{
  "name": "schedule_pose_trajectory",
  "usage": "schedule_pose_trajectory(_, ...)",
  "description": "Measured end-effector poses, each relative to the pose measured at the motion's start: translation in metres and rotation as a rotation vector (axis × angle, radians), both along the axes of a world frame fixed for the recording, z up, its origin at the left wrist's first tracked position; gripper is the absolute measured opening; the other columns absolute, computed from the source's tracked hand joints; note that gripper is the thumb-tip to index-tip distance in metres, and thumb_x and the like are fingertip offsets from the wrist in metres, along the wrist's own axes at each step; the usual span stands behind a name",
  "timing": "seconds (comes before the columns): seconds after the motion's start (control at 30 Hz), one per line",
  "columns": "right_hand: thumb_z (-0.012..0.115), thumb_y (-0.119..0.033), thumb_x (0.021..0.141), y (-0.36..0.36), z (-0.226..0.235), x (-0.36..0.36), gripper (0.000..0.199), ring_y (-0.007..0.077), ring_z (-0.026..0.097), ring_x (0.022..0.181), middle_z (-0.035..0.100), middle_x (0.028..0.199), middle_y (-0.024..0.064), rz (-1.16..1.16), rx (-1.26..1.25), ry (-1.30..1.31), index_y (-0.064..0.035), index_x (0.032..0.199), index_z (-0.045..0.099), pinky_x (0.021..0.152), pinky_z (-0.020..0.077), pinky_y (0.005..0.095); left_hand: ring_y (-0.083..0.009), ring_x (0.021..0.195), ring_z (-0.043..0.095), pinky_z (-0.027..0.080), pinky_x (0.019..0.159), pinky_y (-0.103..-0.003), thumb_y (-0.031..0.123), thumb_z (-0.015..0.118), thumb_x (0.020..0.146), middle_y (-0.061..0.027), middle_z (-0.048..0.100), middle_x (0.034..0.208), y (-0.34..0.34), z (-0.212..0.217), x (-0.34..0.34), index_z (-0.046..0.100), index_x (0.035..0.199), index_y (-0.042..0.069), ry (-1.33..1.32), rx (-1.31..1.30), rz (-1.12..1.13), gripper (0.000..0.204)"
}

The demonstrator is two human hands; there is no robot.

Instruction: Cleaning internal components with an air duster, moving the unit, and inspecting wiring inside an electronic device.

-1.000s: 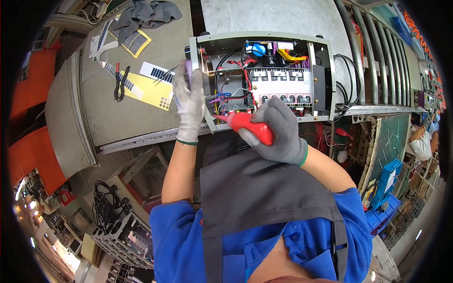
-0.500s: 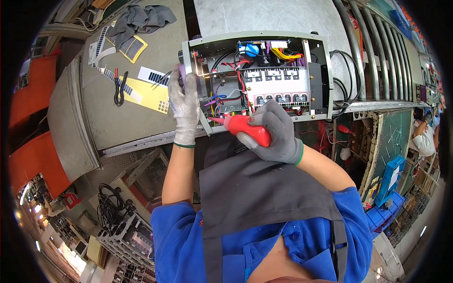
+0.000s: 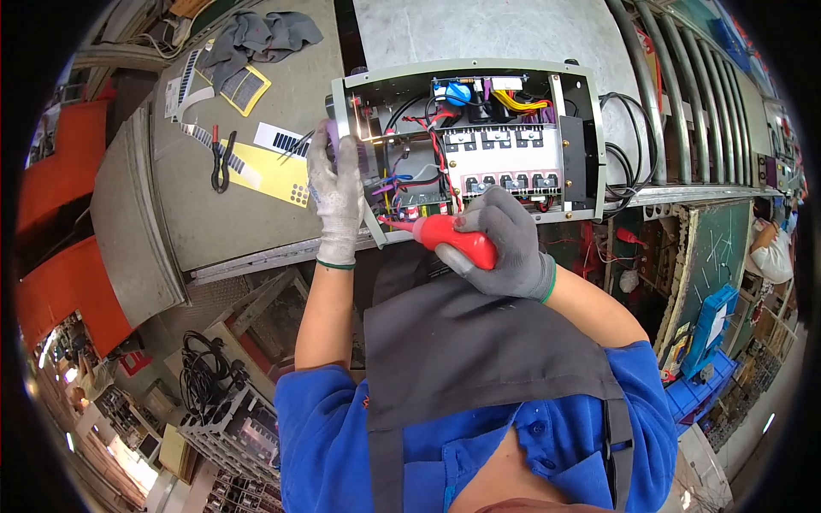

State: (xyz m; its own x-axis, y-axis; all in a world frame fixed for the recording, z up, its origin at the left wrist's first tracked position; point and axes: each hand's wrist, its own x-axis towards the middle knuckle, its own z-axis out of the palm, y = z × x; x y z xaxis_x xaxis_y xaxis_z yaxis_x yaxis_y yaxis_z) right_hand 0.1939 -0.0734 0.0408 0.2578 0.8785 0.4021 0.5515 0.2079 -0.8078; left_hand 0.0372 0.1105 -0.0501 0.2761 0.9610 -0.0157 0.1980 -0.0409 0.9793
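Bottle [image 3: 443, 232] sits clasped in the right hand [image 3: 513, 248]; the left hand [image 3: 338, 195], fingers apart, touches the casing [image 3: 479, 68].

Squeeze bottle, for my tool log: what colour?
The squeeze bottle is red, clearest in the head view.

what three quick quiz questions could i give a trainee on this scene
1. Which hand holds the red squeeze bottle?
2. True or false: the black-and-red hand tool lies to the left of the open metal case.
3. What colour is the bunched cloth? a) orange b) grey c) white

Key: 1. the right hand; 2. true; 3. b
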Motion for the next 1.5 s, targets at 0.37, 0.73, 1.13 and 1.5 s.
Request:
schedule_pose_trajectory(0.37, 0.084, -0.015, 0.073, 0.0, 0.008, 0.012, 0.034, 0.0305, 0.058, 0.075, 0.057, 0.087, 0.0123, -0.049, -0.011, 0.091, -0.0062, 0.093, 0.058, 0.067, 0.0482, 0.038, -0.0313, 0.125, 0.05, 0.037, 0.109, -0.038, 0.032, 0.06, 0.101, -0.0209, 0.051, 0.138, 0.001, -0.001, -0.002, 0.046, 0.141, -0.006, 0.135, 0.035, -0.014, 0.057)
schedule_pose_trajectory(0.73, 0.075, -0.014, 0.082, -0.032, 0.041, 0.123, 0.026, 0.0144, 0.058, 0.081, 0.059, 0.091, 0.0085, -0.702, 0.083, 0.289, -0.0014, 0.096, 0.057, 0.075, 0.0485, 0.029, -0.0384, 0.132, 0.046, 0.033, 0.113, -0.05, 0.037, 0.08, 0.075, -0.0207, 0.05, 0.144, 0.022, 0.086, 0.096, 0.044, 0.148, 0.009, 0.644, 0.76, -0.475, 0.086)
schedule_pose_trajectory(1.13, 0.085, -0.013, 0.071, 0.041, 0.032, 0.132, 0.032, 0.0274, 0.059, 0.073, 0.06, 0.083, 0.0102, -0.471, 0.062, -0.243, -0.0042, 0.089, 0.06, 0.064, 0.0486, 0.0366, -0.0294, 0.116, 0.057, 0.037, 0.103, -0.048, 0.045, 0.083, 0.07, -0.011, 0.063, 0.121, 0.02, 0.077, 0.166, 0.051, 0.142, 0.013, 0.948, 0.624, -0.736, 0.085)
schedule_pose_trajectory(1.5, 0.084, -0.011, 0.069, 0.05, 0.031, 0.129, 0.031, 0.0283, 0.057, 0.073, 0.058, 0.079, 0.0095, -0.424, 0.03, -0.3, -0.006, 0.087, 0.059, 0.064, 0.0467, 0.039, -0.0275, 0.101, 0.062, 0.042, 0.093, -0.047, 0.038, 0.08, 0.075, -0.0084, 0.065, 0.105, 0.024, 0.056, 0.163, 0.057, 0.136, 0.015, 0.906, 0.709, -0.672, 0.069)
